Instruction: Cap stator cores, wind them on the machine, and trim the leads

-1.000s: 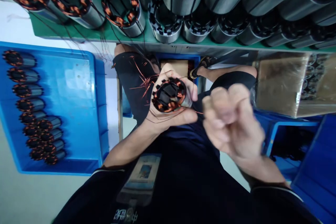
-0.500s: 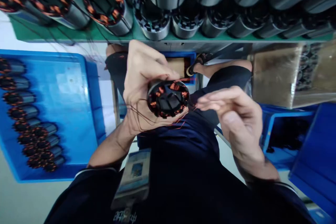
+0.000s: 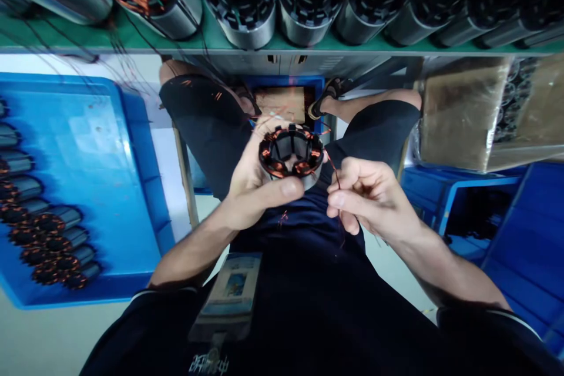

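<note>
A motor stator [image 3: 291, 155] with copper windings around its black slotted rim is held above my lap. My left hand [image 3: 259, 182] wraps round it from the left and below, the thumb lying along its near side. Thin reddish wires stick out at its far and right sides. To the right, my right hand [image 3: 359, 191] pinches a twisted dark-red wire [image 3: 335, 171] between thumb and fingers. That wire runs from the stator's right side and hangs down past my fingertips.
A green shelf [image 3: 317, 54] across the top bears several stators, the left ones with copper wire. On the left, a blue tray [image 3: 132, 147] holds several wound stators. A wrapped carton [image 3: 462, 123] and blue crates [image 3: 445, 205] stand on the right.
The stator has tilted and my left thumb now shows along its near side. My right fingers have closed on a wire. The view has shifted, with the shelf higher and the tray further left.
</note>
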`<state>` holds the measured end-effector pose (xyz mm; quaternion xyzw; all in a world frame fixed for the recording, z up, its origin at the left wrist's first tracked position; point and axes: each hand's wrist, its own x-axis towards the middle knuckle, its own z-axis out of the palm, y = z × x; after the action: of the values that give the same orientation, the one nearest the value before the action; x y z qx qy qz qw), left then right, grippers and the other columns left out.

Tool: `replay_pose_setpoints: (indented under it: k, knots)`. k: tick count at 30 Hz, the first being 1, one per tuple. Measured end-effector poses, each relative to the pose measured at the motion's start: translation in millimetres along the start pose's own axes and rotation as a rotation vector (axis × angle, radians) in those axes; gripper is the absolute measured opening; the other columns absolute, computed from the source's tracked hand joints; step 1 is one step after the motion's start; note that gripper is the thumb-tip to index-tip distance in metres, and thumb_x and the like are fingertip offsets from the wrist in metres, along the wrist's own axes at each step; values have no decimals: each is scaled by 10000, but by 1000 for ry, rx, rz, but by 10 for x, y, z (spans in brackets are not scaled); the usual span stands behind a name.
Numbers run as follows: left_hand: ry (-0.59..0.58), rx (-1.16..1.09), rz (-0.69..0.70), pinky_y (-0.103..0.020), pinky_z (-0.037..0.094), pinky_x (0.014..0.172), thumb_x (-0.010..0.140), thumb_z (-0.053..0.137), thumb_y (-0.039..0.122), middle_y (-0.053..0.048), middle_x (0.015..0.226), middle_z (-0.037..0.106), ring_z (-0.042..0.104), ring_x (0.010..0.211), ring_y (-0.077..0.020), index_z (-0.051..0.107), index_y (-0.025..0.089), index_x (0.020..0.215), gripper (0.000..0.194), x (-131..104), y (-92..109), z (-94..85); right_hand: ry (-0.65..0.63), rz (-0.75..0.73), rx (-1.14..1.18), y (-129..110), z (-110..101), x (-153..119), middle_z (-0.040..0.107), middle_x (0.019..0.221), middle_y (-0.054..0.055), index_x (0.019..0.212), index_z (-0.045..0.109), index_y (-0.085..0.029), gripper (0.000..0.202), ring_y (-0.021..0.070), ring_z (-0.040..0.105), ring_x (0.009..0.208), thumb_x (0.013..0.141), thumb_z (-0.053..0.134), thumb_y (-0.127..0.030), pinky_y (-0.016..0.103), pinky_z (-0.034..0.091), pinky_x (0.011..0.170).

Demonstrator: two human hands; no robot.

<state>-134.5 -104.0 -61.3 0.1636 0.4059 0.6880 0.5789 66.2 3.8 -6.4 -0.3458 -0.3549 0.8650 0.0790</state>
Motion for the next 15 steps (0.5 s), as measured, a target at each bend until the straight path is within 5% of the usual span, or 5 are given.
replay_pose_setpoints:
  k: [2, 8, 13, 15]
  knots:
    - [-48, -215, -133, -281, 565, 594, 858, 1010, 642, -57, 991, 730, 675, 756, -171, 752, 258, 1183, 565, -15, -12, 125, 7, -25, -36, 43, 5, -15, 888, 821, 2, 897, 811, -207, 258, 117, 762, 495, 887, 1070, -203, 142, 600, 465]
    - [-78, -359, -299, -217, 401, 481, 741, 1047, 468, 24, 853, 589, 492, 589, -83, 738, 260, 1205, 595, 8, 20, 365, -16, -154, -240, -88, 73, -117, 877, 861, -18, 1012, 925, -253, 264, 99, 786, 550, 849, 1078, -113, 132, 620, 536]
    - [-54, -150, -245, -336, 574, 660, 784, 1004, 772, -89, 1083, 786, 696, 821, -212, 772, 242, 1186, 704, -14, -68, 158, -41, -268, -360, -301, 116, -247, 865, 848, -17, 1088, 931, -256, 246, 79, 757, 555, 919, 1022, -102, 150, 603, 549]
    - [-54, -26, -230, -326, 600, 719, 903, 971, 721, -92, 1149, 814, 753, 933, -236, 782, 244, 1190, 588, -14, -105, 36, -27, -294, -440, -334, 95, -259, 860, 842, -17, 1065, 907, -245, 219, 78, 751, 579, 932, 1011, -106, 160, 591, 566]
